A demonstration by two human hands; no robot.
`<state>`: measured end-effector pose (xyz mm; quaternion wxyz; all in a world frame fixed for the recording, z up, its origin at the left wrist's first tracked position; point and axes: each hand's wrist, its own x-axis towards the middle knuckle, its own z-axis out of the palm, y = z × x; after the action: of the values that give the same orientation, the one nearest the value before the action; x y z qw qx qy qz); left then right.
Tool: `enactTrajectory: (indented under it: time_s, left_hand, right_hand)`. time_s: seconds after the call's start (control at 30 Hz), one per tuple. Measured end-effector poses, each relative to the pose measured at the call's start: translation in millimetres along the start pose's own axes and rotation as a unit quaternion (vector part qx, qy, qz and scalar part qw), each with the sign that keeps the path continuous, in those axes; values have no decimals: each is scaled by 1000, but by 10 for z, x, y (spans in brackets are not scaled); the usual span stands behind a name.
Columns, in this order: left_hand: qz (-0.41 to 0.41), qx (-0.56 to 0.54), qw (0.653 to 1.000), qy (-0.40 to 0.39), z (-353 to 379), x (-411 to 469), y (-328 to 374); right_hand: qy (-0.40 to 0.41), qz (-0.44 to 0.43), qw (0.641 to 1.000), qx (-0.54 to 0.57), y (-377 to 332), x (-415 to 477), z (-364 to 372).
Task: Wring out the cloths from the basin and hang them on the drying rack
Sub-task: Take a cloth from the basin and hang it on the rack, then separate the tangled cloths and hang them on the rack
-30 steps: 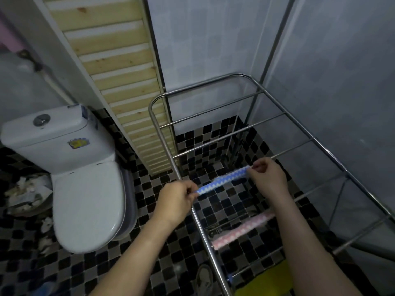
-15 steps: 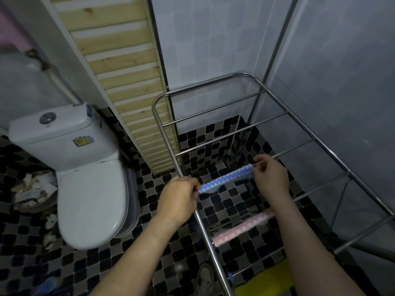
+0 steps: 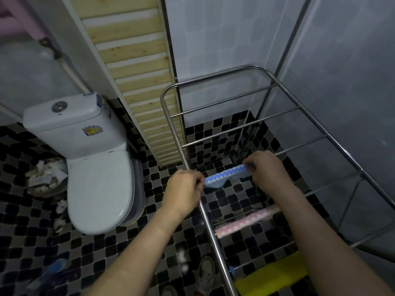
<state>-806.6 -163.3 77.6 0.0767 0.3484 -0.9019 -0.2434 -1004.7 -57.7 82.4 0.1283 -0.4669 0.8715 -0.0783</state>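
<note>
so both hands are on the blue cloth point(image 3: 226, 175) right now. It has a white zigzag edge and is stretched out between them, running along the line of one of the crossbars of the drying rack point(image 3: 171, 116). A bit of blue sags below the edge, so it looks draped over that bar, though the bar itself is hidden under the fabric there.

The left hand point(image 3: 183, 189) is right up against the rack's near side rail, fingers curled in and pinching the cloth's left end. The right hand point(image 3: 267, 169) has the other end, back of the hand to the camera. Its fingers are tucked under and clamped on the cloth, but I can't see the fingertips properly.

One bar closer to the camera hangs a pink cloth point(image 3: 245, 223) with the same zigzag edge. Closer still there's a yellow cloth point(image 3: 273, 276) at the bottom of the view. All three are apart from each other.

Other stuff: a white toilet point(image 3: 98, 189) with the lid down on the left, a bin full of paper point(image 3: 44, 178) beside it, a wooden slat panel point(image 3: 136, 82) leaning on the wall behind the rack, a checkered tile floor point(image 3: 230, 137), and a shoe point(image 3: 205, 272) poking in at the bottom
</note>
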Motion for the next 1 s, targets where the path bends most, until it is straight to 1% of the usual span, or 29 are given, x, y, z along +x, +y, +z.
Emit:
enactTrajectory:
  time_s: [0.07, 0.17, 0.23, 0.33, 0.4, 0.53, 0.67, 0.7, 0.83, 0.93, 1.0]
  left_hand:
    - [-7, -5, 1000, 3, -13, -13, 6]
    - [-12, 4, 1000, 7, -38, -47, 40]
    - [-13, 1, 1000, 3, -62, -105, 10]
    - [6, -32, 999, 5, -93, -223, -83]
    - [4, -58, 998, 23, -162, -339, -149]
    - [-46, -145, 986, 72, -337, -644, -302]
    - [-87, -206, 971, 80, -467, -910, -405]
    - [-104, -214, 966, 98, -613, -1128, -512]
    - [-127, -231, 959, 108, -822, -1542, -724]
    - [-149, -231, 950, 149, -1023, -2105, -930]
    - [-184, -233, 936, 188, -1179, -2669, -1127]
  right_hand:
    - [0, 38, 999, -3, -52, 7, -25]
    - [33, 58, 998, 10, -98, 1, -4]
    - [26, 59, 998, 4, -161, -23, 9]
    - [9, 57, 998, 1, -244, -63, -4]
    - [5, 53, 999, 13, -328, -88, -18]
    - [-7, 17, 996, 92, -635, -189, -80]
    - [-7, -16, 981, 191, -958, -328, -125]
    - [-10, -45, 979, 199, -1208, -421, -111]
    - [-17, -82, 962, 261, -1713, -623, -80]
    - [-48, -125, 944, 301, -2325, -933, -16]
    - [-81, -164, 927, 327, -2858, -1272, 82]
